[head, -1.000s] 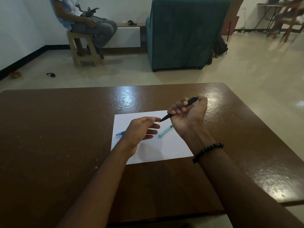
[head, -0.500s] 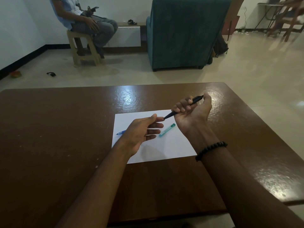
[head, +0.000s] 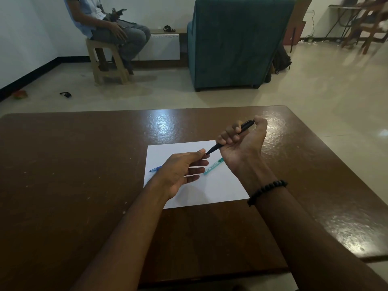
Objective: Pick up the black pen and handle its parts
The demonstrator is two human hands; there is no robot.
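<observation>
My right hand (head: 241,147) grips a black pen (head: 230,136) in its curled fingers, palm turned toward me, thumb on the pen's upper end. The pen's tip points down-left at my left hand (head: 182,171), whose thumb and forefinger meet right at that tip; the other fingers are straight and spread. Both hands hover above a white sheet of paper (head: 210,190) on the brown table (head: 73,175). A teal pen (head: 213,166) lies on the sheet below my hands. A blue pen (head: 155,169) pokes out from under my left wrist at the sheet's left edge.
Beyond the table stands a teal armchair (head: 237,43). A person (head: 109,28) sits on a beige stool (head: 107,61) at the back left. Wooden chairs (head: 369,24) stand at the far right. Small items lie on the floor at the left.
My right hand has lifted slightly and drifted right with the black pen. My left thumb and forefinger have stayed at the pen's tip.
</observation>
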